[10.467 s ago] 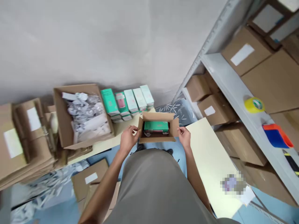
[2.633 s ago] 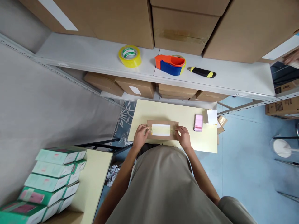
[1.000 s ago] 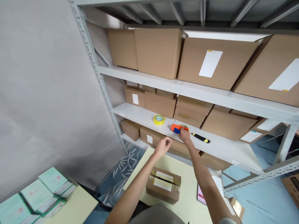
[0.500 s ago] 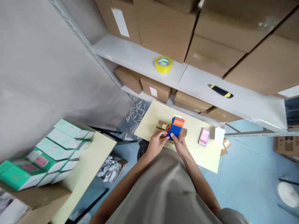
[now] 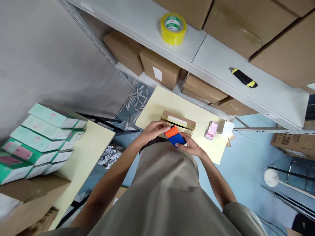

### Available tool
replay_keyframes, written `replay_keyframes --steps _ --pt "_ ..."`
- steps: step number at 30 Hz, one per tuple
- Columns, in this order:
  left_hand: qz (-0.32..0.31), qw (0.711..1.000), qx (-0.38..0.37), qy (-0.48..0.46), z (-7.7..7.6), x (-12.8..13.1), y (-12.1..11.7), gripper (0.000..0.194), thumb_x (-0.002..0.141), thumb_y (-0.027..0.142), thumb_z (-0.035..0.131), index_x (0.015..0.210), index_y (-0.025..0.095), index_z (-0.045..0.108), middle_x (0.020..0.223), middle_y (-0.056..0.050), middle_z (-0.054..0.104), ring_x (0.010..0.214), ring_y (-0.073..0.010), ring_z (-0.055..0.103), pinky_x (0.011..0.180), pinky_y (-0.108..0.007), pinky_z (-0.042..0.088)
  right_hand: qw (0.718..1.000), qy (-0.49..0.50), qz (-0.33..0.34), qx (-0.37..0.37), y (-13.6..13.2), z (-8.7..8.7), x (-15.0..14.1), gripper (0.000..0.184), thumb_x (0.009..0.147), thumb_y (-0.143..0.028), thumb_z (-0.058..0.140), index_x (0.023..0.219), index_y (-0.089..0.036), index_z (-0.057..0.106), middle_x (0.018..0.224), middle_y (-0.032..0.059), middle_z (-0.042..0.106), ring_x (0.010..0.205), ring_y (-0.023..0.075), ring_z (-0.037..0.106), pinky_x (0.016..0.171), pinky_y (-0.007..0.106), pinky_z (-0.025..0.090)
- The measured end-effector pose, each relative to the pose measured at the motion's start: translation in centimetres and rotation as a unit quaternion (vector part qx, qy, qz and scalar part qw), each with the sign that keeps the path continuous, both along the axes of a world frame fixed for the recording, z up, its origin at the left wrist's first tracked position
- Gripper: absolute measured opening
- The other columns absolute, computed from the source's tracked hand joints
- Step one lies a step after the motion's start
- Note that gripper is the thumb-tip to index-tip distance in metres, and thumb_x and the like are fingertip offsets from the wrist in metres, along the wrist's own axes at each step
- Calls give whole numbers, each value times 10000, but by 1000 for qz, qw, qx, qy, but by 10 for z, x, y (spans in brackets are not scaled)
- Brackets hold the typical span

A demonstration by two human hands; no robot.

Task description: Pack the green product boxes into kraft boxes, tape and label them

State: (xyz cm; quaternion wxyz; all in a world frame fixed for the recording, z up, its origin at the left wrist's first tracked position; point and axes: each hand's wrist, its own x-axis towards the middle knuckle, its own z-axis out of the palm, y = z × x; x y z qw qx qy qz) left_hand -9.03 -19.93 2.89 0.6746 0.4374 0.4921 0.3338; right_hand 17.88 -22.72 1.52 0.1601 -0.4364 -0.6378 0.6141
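Observation:
A small brown cardboard box [image 5: 179, 120] with a white label lies on a pale yellow table [image 5: 159, 105]. My right hand [image 5: 191, 147] grips an orange and blue tape dispenser [image 5: 174, 136] at the box's near edge. My left hand [image 5: 154, 128] is curled at the box's left end, its fingers touching the dispenser's orange tip. What the left fingers pinch is too small to make out.
A yellow tape roll [image 5: 173, 28] and a black-and-yellow utility knife [image 5: 243, 77] lie on the grey shelf [image 5: 216, 62] above the table. Cardboard boxes fill the shelves. A pink item [image 5: 212, 130] and white paper [image 5: 228, 128] sit on the table's right. Green cartons [image 5: 36, 137] are stacked at left.
My right hand took the tape dispenser from the shelf and brought it down to the small box. Both hands now sit at the box's near edge, the dispenser lower than half a second ago.

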Motion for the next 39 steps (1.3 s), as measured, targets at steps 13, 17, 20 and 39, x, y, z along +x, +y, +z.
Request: replay_keyframes --steps 13,17,20,39 --pt "46 996 -72 -36 -38 11 -5 488 794 623 836 985 177 776 879 -46 743 758 -179 630 696 -296 498 994 -64 86 -25 34 16 13 301 923 -471 731 1036 -206 643 922 16 679 803 198 597 710 312 447" --pt "46 998 -45 -26 -51 9 -7 434 789 596 820 915 185 758 800 -39 713 744 -199 639 697 -317 514 991 -98 82 -27 42 21 9 420 976 -631 689 951 -214 647 870 14 670 769 193 595 675 306 435" --pt "67 997 -31 -18 -55 12 -10 387 786 569 807 878 197 750 802 -33 713 750 -196 625 677 -303 497 989 -121 86 -14 48 26 8 501 964 -715 681 926 -216 666 849 22 676 754 199 603 658 311 447" --pt "281 958 -60 -16 -78 -6 18 432 676 573 889 793 189 730 688 -12 643 604 -128 483 587 -285 409 955 -222 96 -171 112 60 32 569 919 -730 756 1014 -169 744 772 71 791 637 194 742 540 279 542"
